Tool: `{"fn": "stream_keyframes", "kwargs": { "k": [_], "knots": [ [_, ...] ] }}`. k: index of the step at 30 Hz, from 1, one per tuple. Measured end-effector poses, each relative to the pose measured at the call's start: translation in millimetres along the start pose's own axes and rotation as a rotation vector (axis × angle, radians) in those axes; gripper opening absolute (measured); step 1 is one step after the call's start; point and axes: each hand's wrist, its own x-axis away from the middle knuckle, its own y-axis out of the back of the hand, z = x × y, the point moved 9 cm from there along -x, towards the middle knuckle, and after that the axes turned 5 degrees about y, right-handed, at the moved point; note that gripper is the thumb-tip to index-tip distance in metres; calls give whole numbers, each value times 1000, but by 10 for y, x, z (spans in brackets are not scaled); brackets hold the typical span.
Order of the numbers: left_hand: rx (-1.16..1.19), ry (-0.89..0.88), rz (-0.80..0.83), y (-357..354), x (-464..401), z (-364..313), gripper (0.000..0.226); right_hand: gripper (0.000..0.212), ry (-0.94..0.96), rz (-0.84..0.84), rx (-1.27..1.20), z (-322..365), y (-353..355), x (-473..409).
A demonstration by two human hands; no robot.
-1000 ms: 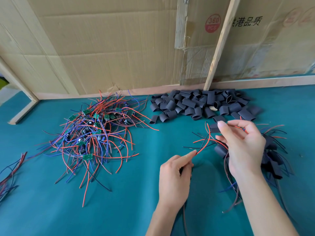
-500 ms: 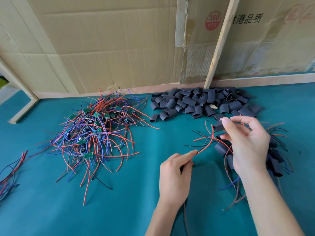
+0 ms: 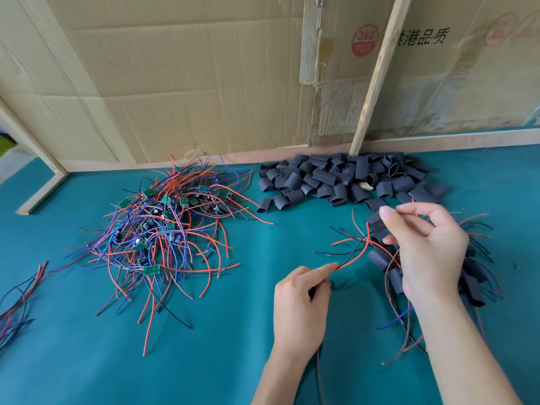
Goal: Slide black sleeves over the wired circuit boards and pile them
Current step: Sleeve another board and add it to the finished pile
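A tangled pile of small green circuit boards with red, blue and black wires (image 3: pixel 163 232) lies on the teal table at the left. A heap of loose black sleeves (image 3: pixel 344 182) sits at the back centre. My right hand (image 3: pixel 426 249) pinches a black sleeve (image 3: pixel 377 222) between thumb and fingers, above a pile of sleeved boards (image 3: pixel 473 276) at the right. My left hand (image 3: pixel 304 293) pinches the ends of a red and a black wire (image 3: pixel 355 255) that run up into that sleeve. The board inside the sleeve is hidden.
Cardboard sheets (image 3: pixel 187 77) and a wooden slat (image 3: pixel 377 74) form a wall along the table's back edge. A few loose wires (image 3: pixel 17 299) lie at the far left edge. Bare teal table surface (image 3: pixel 204 346) spreads in front of me.
My right hand has lifted slightly up and to the right with the sleeve, drawing the wires taut. My left hand has stayed almost still, holding the wire ends.
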Motion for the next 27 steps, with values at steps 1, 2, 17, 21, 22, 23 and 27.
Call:
{"fn": "stream_keyframes", "kwargs": {
  "k": [1,2,17,21,22,23,27],
  "knots": [
    [0,0,-3,2,-1,3,38,21,1,5,-2,-1,-1,0],
    [-2,0,-4,3,1,3,38,22,2,11,-4,0,-4,1],
    [-2,-9,-20,14,1,-4,36,23,-20,70,-19,30,-59,9],
    [-18,-15,-23,10,-2,-5,36,23,-15,76,-10,46,-48,8],
    [-9,-10,-25,13,-5,4,36,23,-13,86,-5,49,-56,9],
    [7,-4,-28,17,-8,17,35,24,-11,100,3,48,-69,12],
    [117,37,-35,25,0,57,29,29,-63,168,6,-35,-182,51]
  ]
}}
